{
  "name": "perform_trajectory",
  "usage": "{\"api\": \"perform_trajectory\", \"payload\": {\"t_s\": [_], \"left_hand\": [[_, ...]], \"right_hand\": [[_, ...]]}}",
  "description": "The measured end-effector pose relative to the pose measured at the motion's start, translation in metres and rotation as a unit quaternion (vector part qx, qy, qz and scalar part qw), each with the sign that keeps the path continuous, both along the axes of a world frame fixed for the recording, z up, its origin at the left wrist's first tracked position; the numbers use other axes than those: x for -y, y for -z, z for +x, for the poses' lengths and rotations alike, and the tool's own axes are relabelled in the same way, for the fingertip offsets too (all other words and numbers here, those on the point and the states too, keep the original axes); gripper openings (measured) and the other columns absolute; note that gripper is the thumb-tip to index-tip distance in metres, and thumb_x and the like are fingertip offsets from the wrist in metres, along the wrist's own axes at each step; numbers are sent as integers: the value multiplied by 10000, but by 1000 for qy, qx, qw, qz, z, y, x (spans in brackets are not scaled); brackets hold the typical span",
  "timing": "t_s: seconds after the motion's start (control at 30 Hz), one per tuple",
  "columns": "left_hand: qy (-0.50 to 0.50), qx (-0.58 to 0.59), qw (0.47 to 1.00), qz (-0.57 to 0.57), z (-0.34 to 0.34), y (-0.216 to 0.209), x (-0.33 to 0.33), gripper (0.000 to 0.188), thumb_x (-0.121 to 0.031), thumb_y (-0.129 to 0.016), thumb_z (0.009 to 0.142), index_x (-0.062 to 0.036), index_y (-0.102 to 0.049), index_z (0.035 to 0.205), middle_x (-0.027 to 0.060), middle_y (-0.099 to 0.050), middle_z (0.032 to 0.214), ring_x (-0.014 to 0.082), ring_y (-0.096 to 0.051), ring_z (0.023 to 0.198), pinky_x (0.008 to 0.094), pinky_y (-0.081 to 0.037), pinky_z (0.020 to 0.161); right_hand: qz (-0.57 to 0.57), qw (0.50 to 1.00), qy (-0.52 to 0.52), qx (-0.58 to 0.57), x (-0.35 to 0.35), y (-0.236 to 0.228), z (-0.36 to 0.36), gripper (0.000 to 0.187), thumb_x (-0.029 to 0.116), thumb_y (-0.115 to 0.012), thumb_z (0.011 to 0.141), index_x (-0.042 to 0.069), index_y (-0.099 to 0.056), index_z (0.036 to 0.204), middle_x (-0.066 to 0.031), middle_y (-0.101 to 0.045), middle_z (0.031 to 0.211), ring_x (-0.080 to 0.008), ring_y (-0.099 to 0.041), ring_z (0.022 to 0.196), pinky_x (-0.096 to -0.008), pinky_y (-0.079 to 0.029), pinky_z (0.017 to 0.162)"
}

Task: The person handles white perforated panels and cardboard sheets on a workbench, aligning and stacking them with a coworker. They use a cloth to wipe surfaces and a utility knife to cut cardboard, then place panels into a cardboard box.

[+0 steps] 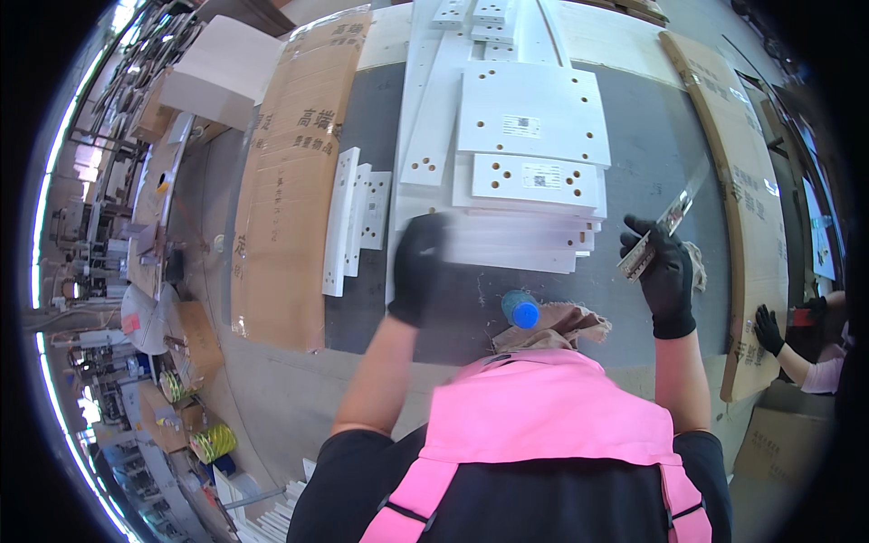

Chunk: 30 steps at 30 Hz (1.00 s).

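Observation:
My right hand (666,271), in a black glove, is closed around a long, narrow silvery tool (674,214) with a pale, blurred tip; its exact kind is unclear. It hovers over the grey work surface (647,136), right of the stacked white panels. My left hand (421,270), also black-gloved, is smeared by motion beside the left end of the lower white panels (507,244), so its fingers cannot be read. Drilled white boards (529,100) with labels lie on top of the stack. Close to my body stands a bottle with a blue cap (523,314) by a crumpled brown rag (566,328).
Narrow white boards (342,222) lie left of the stack. Long cardboard cartons flank the work surface, one at left (290,195) and one at right (751,226). Another person's gloved hand (768,329) touches the right carton. A shelf with clutter stands at far left.

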<state>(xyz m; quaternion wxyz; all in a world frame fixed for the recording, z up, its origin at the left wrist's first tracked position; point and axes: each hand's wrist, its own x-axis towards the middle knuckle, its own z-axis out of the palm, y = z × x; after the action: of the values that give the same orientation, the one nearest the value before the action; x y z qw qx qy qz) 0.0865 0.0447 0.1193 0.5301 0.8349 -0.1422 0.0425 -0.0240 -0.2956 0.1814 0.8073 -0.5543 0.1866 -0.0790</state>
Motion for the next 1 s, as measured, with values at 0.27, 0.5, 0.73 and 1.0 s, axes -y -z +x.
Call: {"api": "perform_trajectory", "payload": {"t_s": [0.27,0.5,0.73,1.0], "left_hand": [[-101,-85,991,16,-28,47,-77,220,-105,-571,941,-17,-666,1119,82,-686,994,176,-645,874,287,-513,771],[174,95,951,237,-22,14,40,414,-112,-567,895,-111,-576,1309,127,-660,914,289,-635,827,391,-517,740],[163,49,922,348,0,17,68,460,-208,-562,870,-162,-555,1327,136,-657,822,320,-643,751,459,-516,699],[24,77,995,50,31,15,24,431,-151,-619,887,-73,-567,1308,88,-629,1048,207,-636,872,306,-530,755]], "right_hand": [[161,977,87,-107,23,98,-75,349,37,-526,874,-34,-552,1215,-108,-621,1103,-208,-633,925,-347,-540,810],[110,982,71,-133,-2,113,-92,383,53,-501,871,-26,-544,1243,-117,-625,1152,-172,-634,887,-304,-539,751],[15,980,88,-179,-2,92,-115,330,122,-511,923,13,-557,1231,-104,-650,1123,-170,-659,829,-298,-541,691],[115,961,74,-239,44,187,-113,300,182,-629,877,53,-578,1144,-82,-658,944,-206,-651,775,-321,-524,664]]}}
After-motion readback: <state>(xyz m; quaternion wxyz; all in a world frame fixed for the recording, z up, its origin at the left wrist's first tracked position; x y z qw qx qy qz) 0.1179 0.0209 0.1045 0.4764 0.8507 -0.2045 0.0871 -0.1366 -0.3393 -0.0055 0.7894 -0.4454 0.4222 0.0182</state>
